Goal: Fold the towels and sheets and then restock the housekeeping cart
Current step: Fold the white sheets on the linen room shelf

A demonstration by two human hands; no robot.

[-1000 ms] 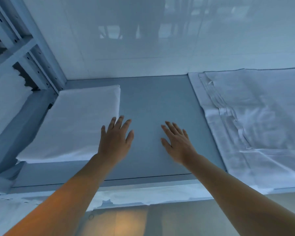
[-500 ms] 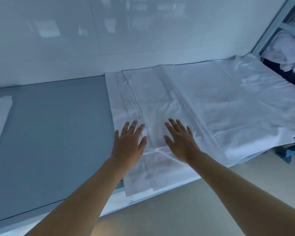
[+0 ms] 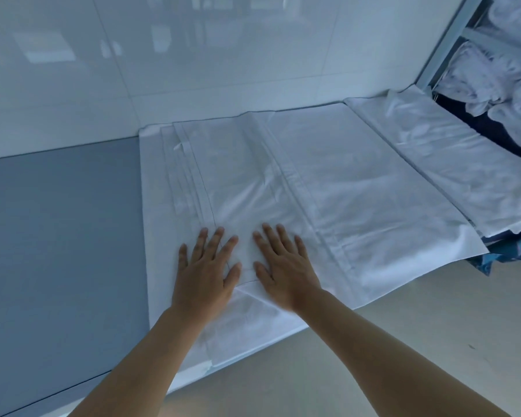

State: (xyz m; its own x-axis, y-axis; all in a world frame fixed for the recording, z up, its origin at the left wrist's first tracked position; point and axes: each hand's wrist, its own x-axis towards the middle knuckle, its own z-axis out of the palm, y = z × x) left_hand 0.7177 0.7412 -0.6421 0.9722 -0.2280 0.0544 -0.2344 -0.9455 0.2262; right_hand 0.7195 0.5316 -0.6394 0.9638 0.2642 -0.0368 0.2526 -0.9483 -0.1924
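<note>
— White cotton, by the look of it: a sheet (image 3: 328,188) lies spread flat on the grey surface (image 3: 57,236) in the head view, from about the middle out towards 3 o'clock, with its near edge hanging over the front lip at 5 o'clock.

— And the hands?

— Both lie flat on the sheet at about 6 o'clock. The left hand (image 3: 206,272) has its fingers straight and slightly fanned, palm down, holding nothing. The right hand (image 3: 286,269) is just beside it, thumbs near each other but apart, fingers likewise straight and pressed on the cloth.

— Any folds in the sheet?

— Several stitched or creased bands run from 12 towards 6 o'clock under and beside the left hand, and another band to the right of the right hand. A folded-back corner shows just below the two thumbs.

— What else is there?

— A glossy white tiled wall (image 3: 193,55) at 12 o'clock. At 2 o'clock a metal rack (image 3: 447,43) holds crumpled white linen (image 3: 494,76); the edge is blurred, so it may be towels or sheets. Something blue (image 3: 494,258) peeks out under the sheet at 3 o'clock. A pale floor (image 3: 403,341) lies at 5 o'clock.
</note>
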